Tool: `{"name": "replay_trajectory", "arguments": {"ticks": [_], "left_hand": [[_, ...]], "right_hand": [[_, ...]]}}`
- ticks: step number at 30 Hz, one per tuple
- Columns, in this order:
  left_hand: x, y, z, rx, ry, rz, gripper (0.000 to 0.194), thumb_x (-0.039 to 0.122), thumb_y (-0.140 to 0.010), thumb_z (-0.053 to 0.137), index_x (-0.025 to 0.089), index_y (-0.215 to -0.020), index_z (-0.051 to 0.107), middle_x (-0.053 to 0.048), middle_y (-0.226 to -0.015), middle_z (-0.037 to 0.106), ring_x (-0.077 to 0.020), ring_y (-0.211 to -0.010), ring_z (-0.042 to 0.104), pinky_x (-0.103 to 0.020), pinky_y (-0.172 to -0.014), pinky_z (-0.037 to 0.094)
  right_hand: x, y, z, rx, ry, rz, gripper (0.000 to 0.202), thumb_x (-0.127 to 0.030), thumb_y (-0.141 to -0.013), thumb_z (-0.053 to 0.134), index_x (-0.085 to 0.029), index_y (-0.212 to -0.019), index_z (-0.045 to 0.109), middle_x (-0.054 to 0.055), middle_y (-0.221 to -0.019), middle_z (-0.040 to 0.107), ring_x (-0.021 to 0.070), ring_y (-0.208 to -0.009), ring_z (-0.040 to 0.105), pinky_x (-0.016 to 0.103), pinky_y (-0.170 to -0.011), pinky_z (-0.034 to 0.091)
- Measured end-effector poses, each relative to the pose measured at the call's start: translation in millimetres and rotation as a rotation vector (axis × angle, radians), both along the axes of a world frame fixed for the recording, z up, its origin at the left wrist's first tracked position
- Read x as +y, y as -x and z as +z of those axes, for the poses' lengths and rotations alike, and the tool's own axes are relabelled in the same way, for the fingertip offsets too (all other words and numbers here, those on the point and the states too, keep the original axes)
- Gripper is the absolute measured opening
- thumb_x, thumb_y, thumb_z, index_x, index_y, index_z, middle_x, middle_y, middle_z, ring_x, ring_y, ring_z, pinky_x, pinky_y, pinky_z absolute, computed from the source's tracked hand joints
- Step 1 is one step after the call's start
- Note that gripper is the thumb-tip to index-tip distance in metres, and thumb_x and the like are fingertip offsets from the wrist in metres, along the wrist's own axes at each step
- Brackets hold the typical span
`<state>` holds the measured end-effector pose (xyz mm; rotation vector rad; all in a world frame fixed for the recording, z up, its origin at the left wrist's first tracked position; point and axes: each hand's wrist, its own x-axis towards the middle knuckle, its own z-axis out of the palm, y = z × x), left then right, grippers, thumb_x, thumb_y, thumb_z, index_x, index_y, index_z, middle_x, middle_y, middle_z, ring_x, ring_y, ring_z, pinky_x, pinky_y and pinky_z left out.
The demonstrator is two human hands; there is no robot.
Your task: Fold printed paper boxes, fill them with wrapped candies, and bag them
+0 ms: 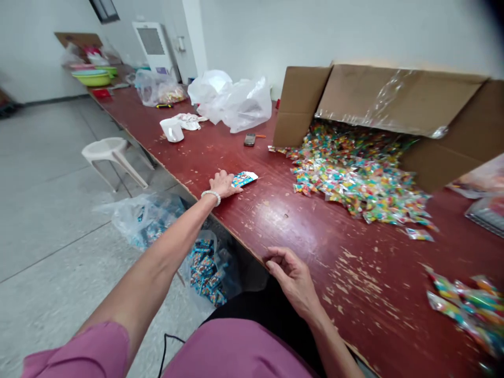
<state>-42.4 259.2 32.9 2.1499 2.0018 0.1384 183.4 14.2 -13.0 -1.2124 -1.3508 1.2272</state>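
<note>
On the red table, my left hand (223, 185), with a pale beaded bracelet at the wrist, has its fingers closed over the left end of a small blue printed box (244, 179). The box lies flat, its white end pointing right. My right hand (290, 275) hovers at the table's front edge, fingers loosely curled and apart, with nothing visible in it. Beyond my hands, small wrapped candies (350, 176) spill from a tipped cardboard box (397, 100). More wrapped candies (468, 304) lie at the lower right, partly out of frame.
Plastic bags of blue packs (205, 270) stand below the table edge, near a white stool (110, 152). Farther along the table are a white jug (172, 130), a phone-like device (249, 139), white plastic bags (232, 100) and green basins (92, 79).
</note>
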Motion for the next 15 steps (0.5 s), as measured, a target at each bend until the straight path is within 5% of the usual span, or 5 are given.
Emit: {"name": "replay_trajectory", "arguments": {"ticks": [4,7,10,12,15], "left_hand": [[2.0,2.8,4.6,-0.048,-0.006,0.050,0.070,0.054,-0.080,0.068,0.025,-0.140,0.049,-0.018,-0.139,0.045,-0.0390,-0.126,0.043,-0.053,-0.099,0.040],[-20.2,-1.4,10.5,-0.091,-0.056,0.063,0.068,0.051,-0.084,0.063,0.029,-0.145,0.042,-0.017,-0.138,0.044,-0.0381,-0.126,0.044,-0.052,-0.098,0.041],[-72.4,-14.6,14.8,-0.137,-0.132,-0.003,0.068,0.050,-0.083,0.066,0.032,-0.144,0.042,-0.012,-0.140,0.045,-0.0345,-0.125,0.043,-0.049,-0.100,0.040],[-121.1,-27.1,13.7,-0.262,-0.173,-0.184,0.064,0.046,-0.082,0.068,0.030,-0.141,0.047,-0.010,-0.135,0.051,-0.0326,-0.121,0.047,-0.046,-0.101,0.039],[-191.6,-43.3,7.6,-0.511,-0.110,-0.343,0.055,0.046,-0.083,0.070,0.027,-0.133,0.056,-0.011,-0.129,0.059,-0.0315,-0.118,0.052,-0.044,-0.103,0.038]], "right_hand": [[1.2,0.3,-0.9,0.028,0.013,-0.008,0.022,-0.035,-0.091,0.063,-0.021,-0.108,0.067,0.005,-0.095,0.068,0.0164,-0.080,0.062,0.030,-0.073,0.051],[2.7,1.0,0.2,0.102,0.070,-0.021,0.025,-0.036,-0.089,0.066,-0.021,-0.109,0.067,0.004,-0.090,0.067,0.0152,-0.077,0.061,0.029,-0.071,0.052],[5.7,3.7,3.8,0.298,0.193,-0.125,0.045,-0.041,-0.084,0.072,-0.025,-0.123,0.058,0.004,-0.103,0.068,0.0136,-0.076,0.064,0.028,-0.067,0.055],[7.6,6.0,6.4,0.449,0.249,-0.220,0.060,-0.043,-0.080,0.076,-0.029,-0.131,0.048,0.005,-0.117,0.066,0.0135,-0.076,0.066,0.028,-0.064,0.057],[7.4,6.2,10.0,0.576,0.271,-0.281,0.057,-0.047,-0.080,0.076,-0.028,-0.126,0.048,0.005,-0.111,0.069,0.0167,-0.076,0.069,0.031,-0.064,0.060]]}}
